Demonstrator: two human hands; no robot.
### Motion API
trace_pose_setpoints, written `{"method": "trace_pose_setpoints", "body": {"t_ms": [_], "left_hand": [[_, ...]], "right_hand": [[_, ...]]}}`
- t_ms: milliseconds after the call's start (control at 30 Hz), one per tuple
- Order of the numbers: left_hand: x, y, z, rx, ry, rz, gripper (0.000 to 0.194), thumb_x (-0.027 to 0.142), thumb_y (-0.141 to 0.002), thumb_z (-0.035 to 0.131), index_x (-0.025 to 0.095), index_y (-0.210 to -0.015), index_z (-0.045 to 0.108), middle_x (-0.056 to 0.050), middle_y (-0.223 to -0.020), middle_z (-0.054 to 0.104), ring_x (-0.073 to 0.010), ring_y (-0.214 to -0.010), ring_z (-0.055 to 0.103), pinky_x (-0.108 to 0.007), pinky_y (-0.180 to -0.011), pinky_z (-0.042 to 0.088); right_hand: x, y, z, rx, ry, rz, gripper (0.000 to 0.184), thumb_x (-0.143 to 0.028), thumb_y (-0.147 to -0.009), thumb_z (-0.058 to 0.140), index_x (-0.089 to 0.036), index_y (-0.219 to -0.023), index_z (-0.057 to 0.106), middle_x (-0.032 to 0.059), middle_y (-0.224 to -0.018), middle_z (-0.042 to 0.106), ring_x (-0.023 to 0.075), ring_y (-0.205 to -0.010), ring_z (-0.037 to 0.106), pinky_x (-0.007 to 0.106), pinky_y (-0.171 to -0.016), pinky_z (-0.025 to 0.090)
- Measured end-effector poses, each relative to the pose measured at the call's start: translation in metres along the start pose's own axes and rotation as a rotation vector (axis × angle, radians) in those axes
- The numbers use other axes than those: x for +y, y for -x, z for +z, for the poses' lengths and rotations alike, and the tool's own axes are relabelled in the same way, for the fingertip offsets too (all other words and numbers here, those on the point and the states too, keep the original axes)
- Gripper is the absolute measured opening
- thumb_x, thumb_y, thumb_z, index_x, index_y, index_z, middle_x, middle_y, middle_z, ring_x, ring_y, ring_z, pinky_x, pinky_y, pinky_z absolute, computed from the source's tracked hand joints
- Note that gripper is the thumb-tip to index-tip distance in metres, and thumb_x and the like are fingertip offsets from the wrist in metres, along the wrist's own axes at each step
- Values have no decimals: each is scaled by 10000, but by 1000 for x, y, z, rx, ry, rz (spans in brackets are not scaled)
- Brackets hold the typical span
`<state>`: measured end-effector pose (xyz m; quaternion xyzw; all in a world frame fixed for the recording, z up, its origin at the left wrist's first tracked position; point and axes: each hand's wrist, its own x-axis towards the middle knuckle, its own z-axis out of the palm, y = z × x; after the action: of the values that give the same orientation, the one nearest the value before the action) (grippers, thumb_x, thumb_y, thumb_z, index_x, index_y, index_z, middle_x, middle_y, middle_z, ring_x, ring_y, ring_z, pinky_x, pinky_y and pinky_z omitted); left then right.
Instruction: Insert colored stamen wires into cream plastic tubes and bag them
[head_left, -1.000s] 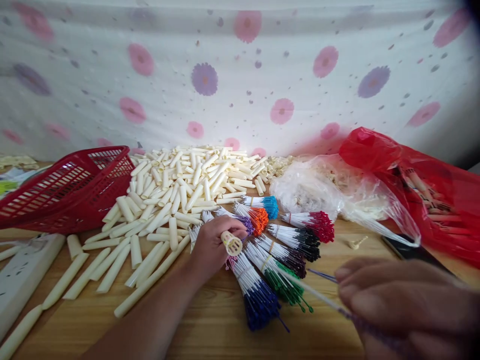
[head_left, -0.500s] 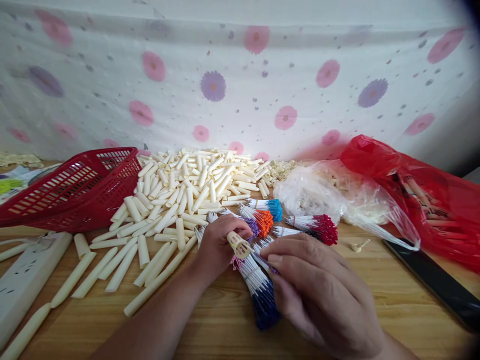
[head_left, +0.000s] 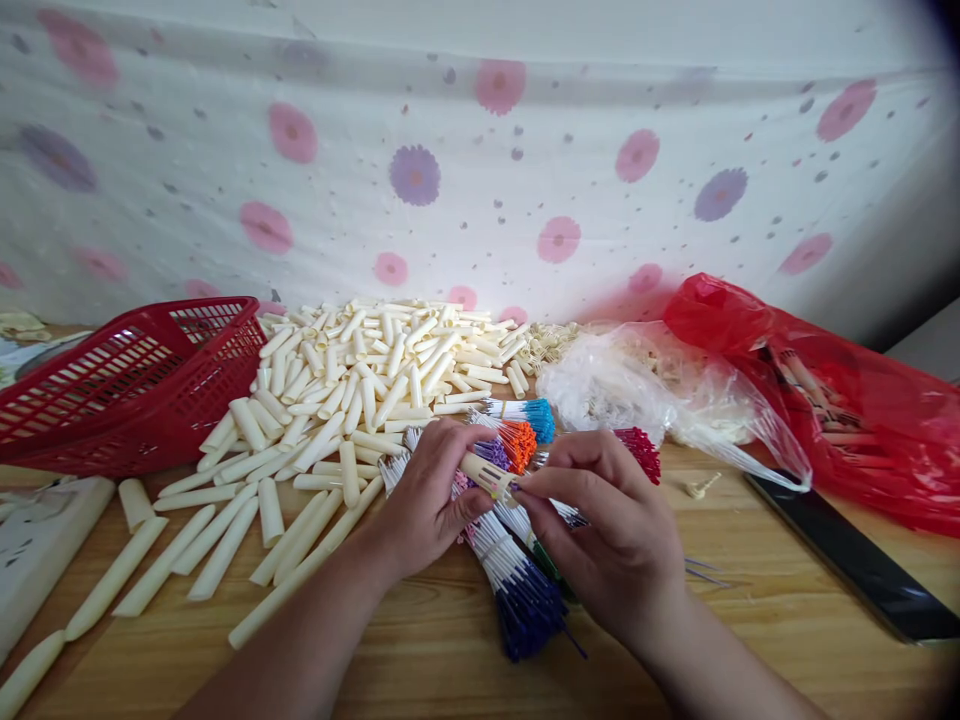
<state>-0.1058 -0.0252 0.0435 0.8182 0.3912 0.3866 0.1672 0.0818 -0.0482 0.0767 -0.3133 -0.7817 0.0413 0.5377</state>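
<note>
My left hand (head_left: 429, 497) is closed around a cream plastic tube (head_left: 482, 470) whose slotted open end points right. At that end, my right hand (head_left: 615, 535) has its thumb and fingers pinched together; what they hold is too small to make out. Beneath both hands lie banded bundles of white-stemmed sticks with coloured tips. A dark blue bundle (head_left: 517, 590) is nearest me, with orange (head_left: 520, 445), light blue (head_left: 534, 415) and purple (head_left: 493, 453) ones behind. The red bundle (head_left: 641, 455) shows partly past my right hand, which hides others.
A large pile of cream tubes (head_left: 375, 370) covers the back middle. On the left are a red basket (head_left: 135, 430) and a white power strip (head_left: 52, 550). To the right lie a clear plastic bag (head_left: 600, 385), a red bag (head_left: 885, 420) and a black phone (head_left: 847, 555).
My right hand has come in from the right, with a thin purple thing in its fingers earlier, to the tube's slotted end. The tube has turned from facing me to pointing right.
</note>
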Motion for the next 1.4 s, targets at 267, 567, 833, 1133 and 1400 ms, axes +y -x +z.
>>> {"method": "trace_pose_setpoints", "body": {"t_ms": [267, 567, 833, 1133, 1400], "left_hand": [[2, -1, 6, 151, -153, 22, 493, 570, -900, 254, 174, -978, 538, -90, -974, 505, -228, -959, 458, -362, -840, 388], [-1, 0, 10, 309, -402, 10, 510, 582, -896, 250, 182, -966, 559, -90, -951, 477, -241, -909, 448, -395, -798, 386], [-5, -2, 9, 326, -395, 6, 483, 573, -896, 295, 181, -945, 574, -92, -930, 518, -246, -902, 474, -388, -802, 388], [-30, -7, 9, 312, -195, -316, 122, 302, -798, 589, 191, -825, 544, 10, -763, 596, -159, -724, 571, -259, -670, 432], [-13, -17, 19, -23, -460, -70, 182, 177, -832, 525, 204, -936, 672, -64, -1006, 672, -215, -887, 606, -352, -801, 457]], "right_hand": [[-2, -5, 8, 58, -57, 131, 126, -60, -743, 623, -185, -735, 627, 11, -746, 552, 116, -698, 550, 232, -604, 457], [0, 5, 22, 87, -223, 391, 116, -133, -811, 570, -198, -742, 638, 20, -781, 562, 138, -750, 549, 257, -655, 457], [18, 22, 27, 74, -696, 540, 128, -267, -833, 603, -258, -921, 695, 36, -948, 576, 164, -907, 557, 325, -811, 471], [99, -11, 0, -498, 205, 468, 185, -167, -832, 523, -175, -884, 700, 51, -890, 692, 165, -846, 621, 276, -787, 463], [103, -16, 44, -679, 535, 343, 213, -202, -858, 493, -127, -830, 690, 156, -890, 661, 265, -868, 618, 346, -723, 465]]}}
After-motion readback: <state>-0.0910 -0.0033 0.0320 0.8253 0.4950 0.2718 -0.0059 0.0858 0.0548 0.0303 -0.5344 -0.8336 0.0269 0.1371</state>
